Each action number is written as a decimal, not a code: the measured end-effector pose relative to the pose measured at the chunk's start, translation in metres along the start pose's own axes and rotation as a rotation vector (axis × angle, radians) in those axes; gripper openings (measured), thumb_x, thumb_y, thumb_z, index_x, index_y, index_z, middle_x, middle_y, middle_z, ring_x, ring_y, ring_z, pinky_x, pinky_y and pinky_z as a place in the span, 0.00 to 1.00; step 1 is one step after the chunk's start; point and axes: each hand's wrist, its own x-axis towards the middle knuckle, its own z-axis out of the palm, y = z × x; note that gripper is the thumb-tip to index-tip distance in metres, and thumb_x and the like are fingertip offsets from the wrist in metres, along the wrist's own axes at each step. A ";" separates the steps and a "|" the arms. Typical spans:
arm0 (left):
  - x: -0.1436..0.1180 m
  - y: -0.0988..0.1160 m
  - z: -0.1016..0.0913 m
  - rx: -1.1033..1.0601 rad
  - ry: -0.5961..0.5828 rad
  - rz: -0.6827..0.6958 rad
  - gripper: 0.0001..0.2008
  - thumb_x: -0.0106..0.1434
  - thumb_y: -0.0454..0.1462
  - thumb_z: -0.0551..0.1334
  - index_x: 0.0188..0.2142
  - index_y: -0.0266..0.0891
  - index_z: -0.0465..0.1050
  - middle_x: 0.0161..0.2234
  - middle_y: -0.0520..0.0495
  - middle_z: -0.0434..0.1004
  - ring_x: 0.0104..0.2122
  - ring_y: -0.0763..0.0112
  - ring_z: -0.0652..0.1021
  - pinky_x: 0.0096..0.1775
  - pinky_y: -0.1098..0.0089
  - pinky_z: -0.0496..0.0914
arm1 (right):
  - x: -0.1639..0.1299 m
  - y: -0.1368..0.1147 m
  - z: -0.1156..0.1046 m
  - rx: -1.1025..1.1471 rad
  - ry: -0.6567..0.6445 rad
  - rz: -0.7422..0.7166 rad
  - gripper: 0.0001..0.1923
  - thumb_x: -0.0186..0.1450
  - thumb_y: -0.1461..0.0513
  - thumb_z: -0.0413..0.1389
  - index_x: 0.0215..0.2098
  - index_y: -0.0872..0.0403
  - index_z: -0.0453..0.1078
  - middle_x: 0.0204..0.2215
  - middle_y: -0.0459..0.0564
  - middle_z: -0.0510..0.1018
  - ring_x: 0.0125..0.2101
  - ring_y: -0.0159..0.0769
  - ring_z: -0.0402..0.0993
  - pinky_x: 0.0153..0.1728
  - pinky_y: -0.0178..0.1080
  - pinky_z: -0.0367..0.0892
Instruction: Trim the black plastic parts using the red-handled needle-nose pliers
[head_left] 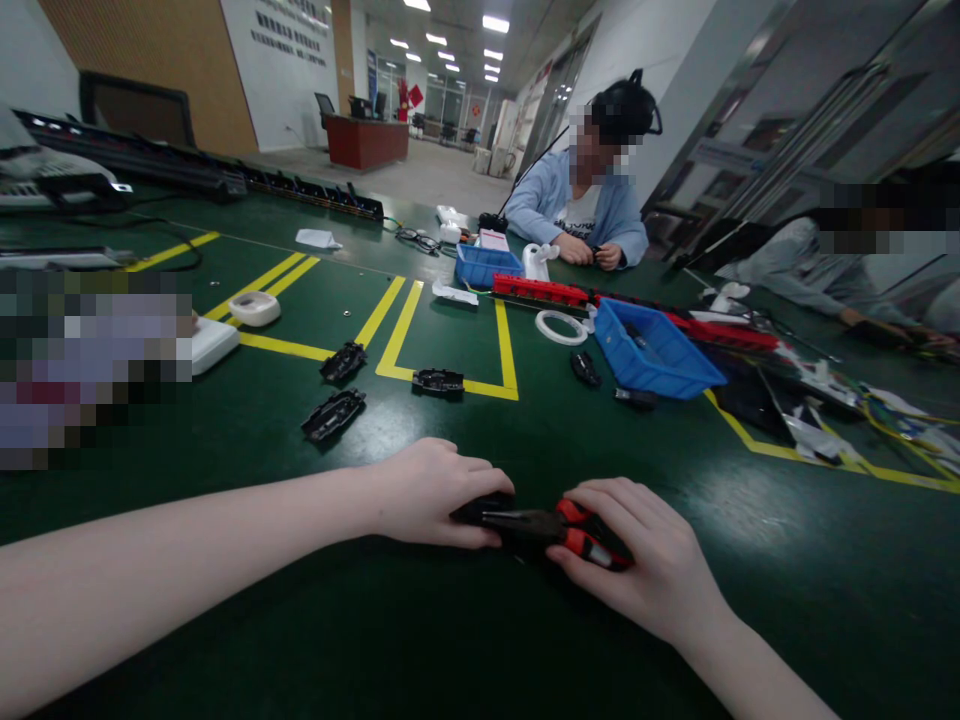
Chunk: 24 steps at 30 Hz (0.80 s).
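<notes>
Head view: right hand gripped red-handled black-nosed steel pliers, long axis 9-to-3 o'clock, nose toward 9. Left hand closed over a small black plastic part at the nose; hands nearly touched on green table.

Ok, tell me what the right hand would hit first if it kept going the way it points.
The right hand points left, gripping red-handled pliers. Straight on, it would likely meet the black part under the left hand first.
</notes>
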 end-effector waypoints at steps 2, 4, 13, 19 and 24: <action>0.000 0.000 -0.001 -0.001 -0.004 0.000 0.19 0.65 0.46 0.63 0.51 0.41 0.66 0.45 0.48 0.78 0.31 0.69 0.78 0.35 0.68 0.68 | 0.001 -0.001 0.001 -0.002 0.001 0.004 0.16 0.62 0.53 0.60 0.41 0.55 0.70 0.34 0.54 0.79 0.33 0.39 0.75 0.30 0.40 0.70; 0.000 0.001 -0.001 0.004 -0.004 -0.001 0.19 0.65 0.47 0.63 0.51 0.41 0.66 0.44 0.49 0.78 0.31 0.69 0.78 0.34 0.68 0.68 | 0.002 -0.001 0.001 -0.005 0.001 0.007 0.15 0.62 0.53 0.60 0.41 0.55 0.71 0.34 0.54 0.79 0.33 0.39 0.75 0.30 0.40 0.70; 0.001 0.001 -0.001 0.006 -0.010 0.003 0.20 0.65 0.47 0.62 0.51 0.41 0.67 0.44 0.48 0.78 0.31 0.68 0.78 0.34 0.68 0.68 | 0.000 0.000 0.000 -0.011 -0.017 0.014 0.15 0.63 0.53 0.59 0.41 0.54 0.70 0.34 0.53 0.79 0.33 0.39 0.75 0.31 0.40 0.70; 0.000 0.001 -0.001 0.007 -0.002 -0.002 0.19 0.65 0.47 0.62 0.52 0.41 0.67 0.45 0.49 0.78 0.31 0.68 0.78 0.34 0.68 0.69 | -0.001 0.003 -0.001 -0.028 -0.018 -0.002 0.15 0.62 0.54 0.60 0.42 0.54 0.69 0.35 0.53 0.79 0.33 0.38 0.75 0.30 0.40 0.70; 0.000 0.001 0.000 -0.003 -0.003 0.003 0.19 0.66 0.46 0.62 0.52 0.40 0.67 0.44 0.48 0.79 0.32 0.68 0.78 0.35 0.68 0.68 | -0.001 0.003 -0.003 -0.039 -0.007 -0.010 0.15 0.62 0.54 0.60 0.42 0.54 0.69 0.35 0.53 0.79 0.34 0.38 0.75 0.31 0.40 0.70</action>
